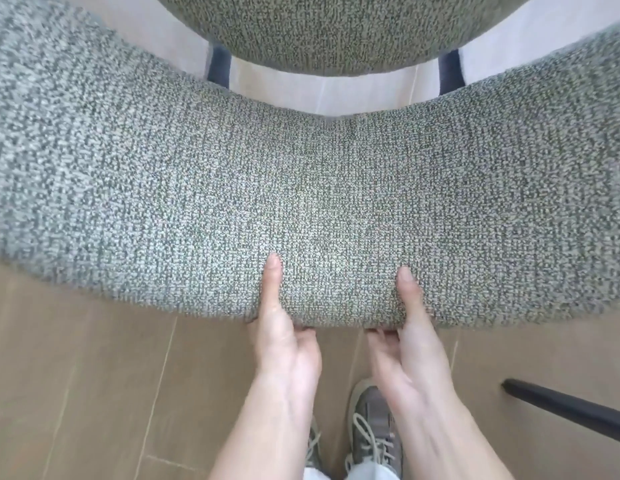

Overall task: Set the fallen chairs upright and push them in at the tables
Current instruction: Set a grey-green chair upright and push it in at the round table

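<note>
tan wood-look plank floor [94, 393] with pale seams, lighter beyond the upholstered chair [301, 188], whose feet are hidden. two grey laced sneakers [372, 424] stand on it side by side. a black bar [571, 410] slants above it at right, contact unclear.

The person wears grey suede-like sneakers [369, 408] with pale laces [365, 436] and white trousers [371, 474]; both forearms [267, 427] are bare.

backrest [308, 188] before seat [336, 26], shoes [371, 431] below, bar [571, 410] right
</note>
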The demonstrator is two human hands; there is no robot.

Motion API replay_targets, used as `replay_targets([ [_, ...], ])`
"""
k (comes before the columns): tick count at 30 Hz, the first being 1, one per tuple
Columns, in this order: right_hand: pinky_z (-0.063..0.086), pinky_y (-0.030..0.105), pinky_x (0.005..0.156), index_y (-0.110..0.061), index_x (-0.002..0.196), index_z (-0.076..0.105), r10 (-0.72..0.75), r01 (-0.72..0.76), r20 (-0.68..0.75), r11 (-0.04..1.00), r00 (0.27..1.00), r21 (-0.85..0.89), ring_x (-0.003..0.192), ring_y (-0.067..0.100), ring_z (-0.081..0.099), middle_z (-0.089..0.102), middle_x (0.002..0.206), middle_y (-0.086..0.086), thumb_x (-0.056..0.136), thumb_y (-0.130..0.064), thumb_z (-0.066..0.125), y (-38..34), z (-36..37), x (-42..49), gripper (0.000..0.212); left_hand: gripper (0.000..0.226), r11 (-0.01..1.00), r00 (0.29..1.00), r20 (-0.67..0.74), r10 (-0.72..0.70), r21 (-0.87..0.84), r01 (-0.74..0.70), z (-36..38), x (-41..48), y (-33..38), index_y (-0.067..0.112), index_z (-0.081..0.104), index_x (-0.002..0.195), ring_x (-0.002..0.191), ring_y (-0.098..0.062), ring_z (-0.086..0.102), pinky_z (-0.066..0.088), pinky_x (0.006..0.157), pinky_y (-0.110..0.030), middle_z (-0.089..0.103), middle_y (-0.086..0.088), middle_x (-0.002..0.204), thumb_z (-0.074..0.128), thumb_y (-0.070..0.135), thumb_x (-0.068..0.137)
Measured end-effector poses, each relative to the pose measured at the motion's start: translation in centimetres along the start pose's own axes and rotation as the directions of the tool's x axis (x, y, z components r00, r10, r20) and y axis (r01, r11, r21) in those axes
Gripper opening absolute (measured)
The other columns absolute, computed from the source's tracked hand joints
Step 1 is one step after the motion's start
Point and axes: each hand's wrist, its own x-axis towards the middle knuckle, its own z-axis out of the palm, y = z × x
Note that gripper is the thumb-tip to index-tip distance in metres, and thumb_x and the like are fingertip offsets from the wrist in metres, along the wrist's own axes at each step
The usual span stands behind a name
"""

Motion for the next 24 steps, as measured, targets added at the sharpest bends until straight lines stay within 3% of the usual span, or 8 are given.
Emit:
replay_targets([
  [3, 0.058, 0.042, 0.100, -0.012, 0.121, 0.070, -0.070, 0.069, -0.004, 0.992, 0.998, -0.104, 0.104, 0.019, 0.079, 0.082, 0.115, 0.006, 0.055, -0.029, 0.092, -3.8, 4.2, -6.0, 0.071, 0.107, 1.000, 0.999, -0.032, 0.031, 0.001, -0.031, 3.9, -5.9, 4.1, 0.024, 0.064, 0.140, 0.130, -0.026, 0.069, 0.043, 0.121, -0.057, 0.076, -0.003, 0.135, 0.099, 0.053, 0.044],
  [5, 0.053, 0.046, 0.109, -0.010, 0.112, 0.068, -0.106, 0.100, -0.025, 0.980, 0.994, -0.171, 0.114, 0.023, 0.075, 0.079, 0.121, 0.009, 0.055, -0.033, 0.091, -6.5, 7.5, -9.9, 0.065, 0.112, 0.999, 0.997, -0.058, 0.041, 0.020, -0.040, 7.0, -9.7, 7.3, 0.023, 0.061, 0.142, 0.135, -0.027, 0.065, 0.040, 0.124, -0.058, 0.072, -0.004, 0.141, 0.100, 0.054, 0.042],
  [8, 0.043, 0.054, 0.119, -0.003, 0.120, 0.061, -0.164, 0.156, -0.020, 0.963, 0.986, -0.218, 0.126, 0.029, 0.065, 0.070, 0.132, 0.013, 0.056, -0.039, 0.093, -10.8, 13.7, -15.6, 0.080, 0.079, 0.993, 0.993, -0.015, 0.117, -0.016, -0.117, 12.5, -14.9, 12.4, 0.023, 0.065, 0.132, 0.122, -0.031, 0.073, 0.052, 0.114, -0.058, 0.078, -0.006, 0.130, 0.098, 0.040, 0.063],
  [13, 0.056, 0.049, 0.102, 0.002, 0.125, 0.055, -0.302, 0.304, 0.043, 0.924, 0.952, -0.231, 0.114, 0.030, 0.067, 0.067, 0.129, 0.017, 0.079, -0.026, 0.093, -18.4, 26.2, -21.9, 0.066, 0.041, 0.978, 0.979, 0.004, 0.204, -0.046, -0.204, 25.0, -20.6, 21.0, 0.015, 0.064, 0.107, 0.112, -0.033, 0.075, 0.057, 0.106, -0.060, 0.078, -0.011, 0.113, 0.095, 0.020, 0.079],
  [16, 0.057, 0.051, 0.106, -0.001, 0.134, 0.057, -0.386, 0.399, 0.100, 0.895, 0.917, -0.201, 0.117, 0.030, 0.071, 0.071, 0.128, 0.011, 0.081, -0.014, 0.091, -23.1, 34.1, -24.3, 0.064, 0.052, 0.951, 0.952, 0.001, 0.306, -0.050, -0.306, 33.0, -23.4, 26.2, 0.011, 0.059, 0.119, 0.106, -0.031, 0.072, 0.058, 0.103, -0.063, 0.071, -0.010, 0.113, 0.093, 0.011, 0.080],
  [18, 0.056, 0.052, 0.107, -0.003, 0.117, 0.063, -0.410, 0.427, 0.121, 0.879, 0.904, -0.210, 0.116, 0.035, 0.072, 0.072, 0.120, 0.010, 0.082, -0.013, 0.089, -25.6, 38.5, -25.0, 0.044, 0.058, 0.927, 0.928, -0.008, 0.371, -0.055, -0.371, 37.5, -24.4, 28.9, 0.013, 0.056, 0.124, 0.094, -0.026, 0.072, 0.061, 0.098, -0.057, 0.070, -0.006, 0.110, 0.091, 0.009, 0.079],
  [20, 0.058, 0.045, 0.101, -0.006, 0.091, 0.061, -0.422, 0.440, 0.126, 0.870, 0.898, -0.222, 0.111, 0.037, 0.073, 0.071, 0.106, 0.011, 0.084, -0.013, 0.088, -27.7, 42.3, -25.2, 0.028, 0.051, 0.909, 0.911, -0.023, 0.411, -0.059, -0.412, 41.4, -24.5, 31.0, 0.015, 0.054, 0.114, 0.079, -0.019, 0.068, 0.062, 0.086, -0.046, 0.068, -0.002, 0.099, 0.090, 0.009, 0.079],
  [24, 0.054, 0.040, 0.082, -0.008, 0.074, 0.059, -0.432, 0.445, 0.107, 0.869, 0.895, -0.216, 0.085, 0.028, 0.067, 0.068, 0.083, 0.006, 0.085, -0.010, 0.085, -30.1, 47.4, -24.9, 0.028, 0.043, 0.887, 0.886, -0.086, 0.455, -0.041, -0.460, 46.6, -23.6, 33.1, 0.021, 0.050, 0.099, 0.070, -0.010, 0.063, 0.045, 0.062, -0.027, 0.065, 0.004, 0.088, 0.087, 0.011, 0.079],
])
